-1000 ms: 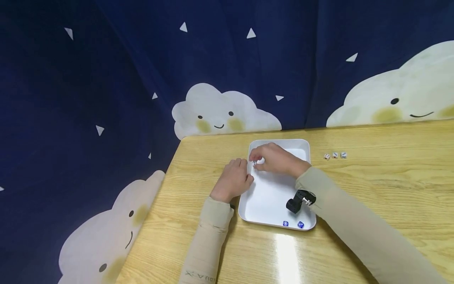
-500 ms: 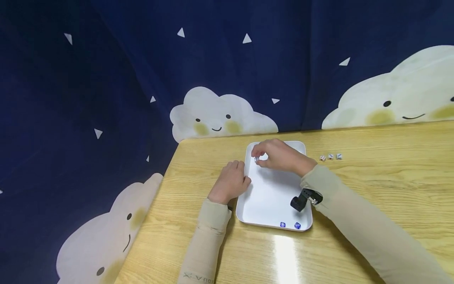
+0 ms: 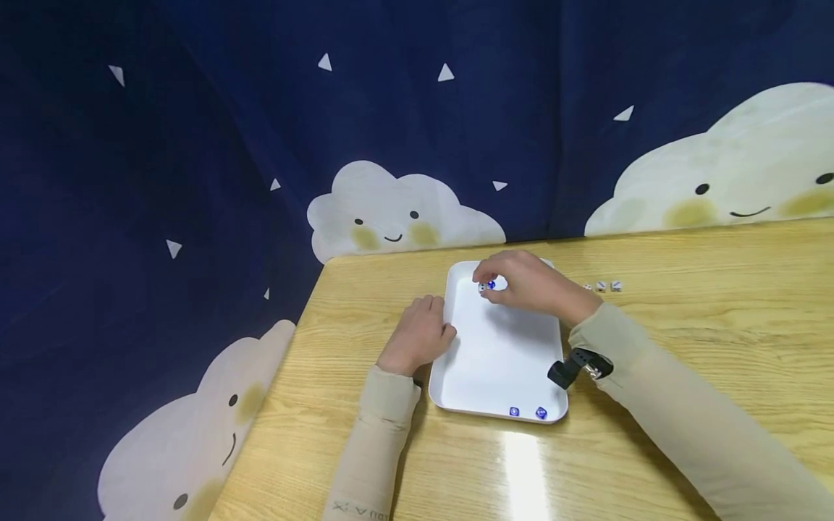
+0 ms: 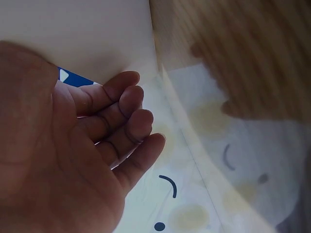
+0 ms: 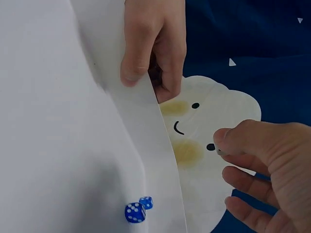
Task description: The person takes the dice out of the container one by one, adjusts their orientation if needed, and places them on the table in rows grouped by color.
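Head view: right hand pinches a white die over the tray's far left corner, beside a blue die. Left hand, fingers loosely curled, rests against the tray's left edge. Risk: the die slips and bounces out onto the desk.

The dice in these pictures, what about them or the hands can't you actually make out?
- Head view: the pips on the white dice on the table are too small to read.
- Head view: the right hand covers part of the dice at its fingertips.
- Left wrist view: the left hand is blurred and hides the tray edge.
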`<action>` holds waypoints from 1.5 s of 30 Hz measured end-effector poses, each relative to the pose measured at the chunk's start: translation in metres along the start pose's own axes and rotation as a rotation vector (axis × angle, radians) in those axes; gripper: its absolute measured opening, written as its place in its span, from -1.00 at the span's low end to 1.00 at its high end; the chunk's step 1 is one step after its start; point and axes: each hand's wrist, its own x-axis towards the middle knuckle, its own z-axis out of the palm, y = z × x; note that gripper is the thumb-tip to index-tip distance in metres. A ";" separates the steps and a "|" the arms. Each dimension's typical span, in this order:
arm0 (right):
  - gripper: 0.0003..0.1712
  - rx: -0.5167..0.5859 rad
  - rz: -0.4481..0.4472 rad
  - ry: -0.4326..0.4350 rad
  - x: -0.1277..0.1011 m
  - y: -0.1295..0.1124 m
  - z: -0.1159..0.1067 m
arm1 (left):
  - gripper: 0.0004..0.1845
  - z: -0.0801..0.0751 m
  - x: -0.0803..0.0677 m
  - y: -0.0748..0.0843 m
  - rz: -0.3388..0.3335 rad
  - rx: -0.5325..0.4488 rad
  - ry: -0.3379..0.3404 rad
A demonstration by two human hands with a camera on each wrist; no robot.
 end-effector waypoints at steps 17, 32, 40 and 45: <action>-0.73 0.000 0.047 0.044 -0.025 0.011 -0.017 | -0.76 0.000 -0.001 0.001 -0.001 -0.022 0.001; -0.70 -0.009 0.070 0.084 -0.048 0.025 -0.028 | -0.74 0.000 -0.002 0.001 -0.005 -0.049 -0.022; -0.71 -0.044 0.094 0.097 -0.060 0.034 -0.034 | -0.75 0.002 -0.001 0.001 -0.014 -0.051 -0.026; -0.71 -0.051 0.118 0.112 -0.066 0.037 -0.036 | -0.73 0.002 -0.001 0.000 -0.008 -0.045 -0.024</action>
